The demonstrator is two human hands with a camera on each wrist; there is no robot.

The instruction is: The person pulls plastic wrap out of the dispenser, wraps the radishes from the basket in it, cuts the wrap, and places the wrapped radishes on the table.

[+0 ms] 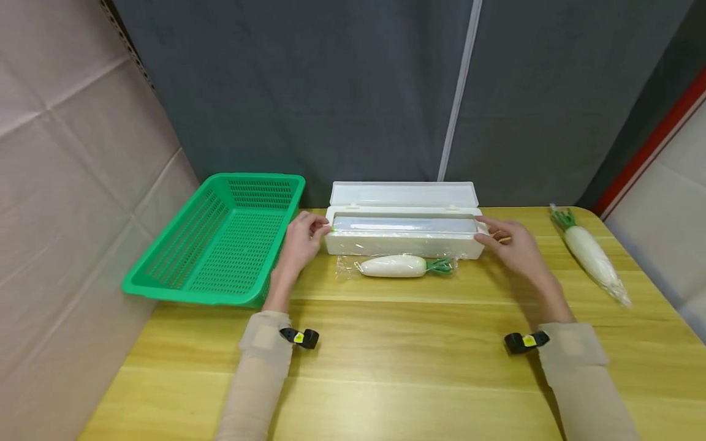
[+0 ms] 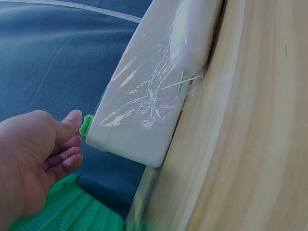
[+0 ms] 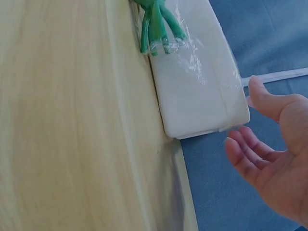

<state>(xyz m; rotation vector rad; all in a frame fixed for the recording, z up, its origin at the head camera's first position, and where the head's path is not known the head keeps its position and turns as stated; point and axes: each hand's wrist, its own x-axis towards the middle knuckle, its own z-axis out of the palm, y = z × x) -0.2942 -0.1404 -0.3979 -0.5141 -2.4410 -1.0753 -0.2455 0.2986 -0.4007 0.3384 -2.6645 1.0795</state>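
A white cling film dispenser box (image 1: 347,246) stands at the back of the table, its lid (image 1: 405,194) raised and the film roll (image 1: 402,225) showing inside. Clear film hangs over its front onto a bagged white radish (image 1: 393,266) with green stems. At the box's left end, my left hand (image 1: 302,239) pinches a small green slider tab (image 2: 86,125) between thumb and fingers. My right hand (image 1: 513,245) is at the other end, thumb and fingers spread loosely around the corner; in the right wrist view its fingertips (image 3: 236,139) are at the box's edge, holding nothing.
On the left is a green slotted basket (image 1: 234,245). A second wrapped radish (image 1: 590,251) lies near the table's right edge. A dark grey curtain (image 1: 303,92) hangs close behind the box. The wooden table (image 1: 413,367) extends toward me.
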